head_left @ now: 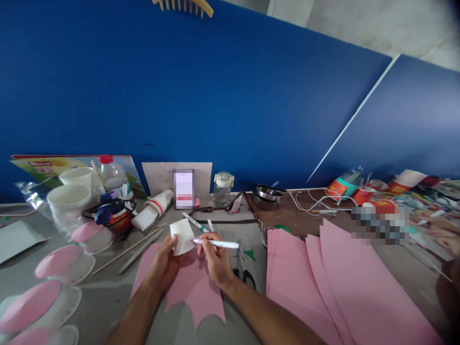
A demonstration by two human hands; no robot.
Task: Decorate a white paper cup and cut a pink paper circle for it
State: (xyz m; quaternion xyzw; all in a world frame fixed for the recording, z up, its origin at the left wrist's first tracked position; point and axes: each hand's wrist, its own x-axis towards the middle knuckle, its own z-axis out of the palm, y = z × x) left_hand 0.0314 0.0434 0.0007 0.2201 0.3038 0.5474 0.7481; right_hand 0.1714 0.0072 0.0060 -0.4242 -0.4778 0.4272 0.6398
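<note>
My left hand [168,261] holds a small piece of white paper [181,235] by its edge, tilted up toward me. Pink strokes show on the paper's lower right. In my right hand [215,261] is a white marker [221,244], its pink tip against or very near those strokes. Below both hands lies a pink paper sheet [196,297] with a scalloped cut edge. A pair of scissors [244,273] rests just right of my right hand, partly hidden by it. Another marker [194,222] with a teal band lies behind the white paper.
Pink-and-white paper discs [59,261] line the left side, near several cups [70,199] and a bottle [113,175]. A phone [184,189] and a glass jar [223,189] stand at the back. Large pink sheets [355,278] cover the right, and another person's hand [443,211] shows beyond.
</note>
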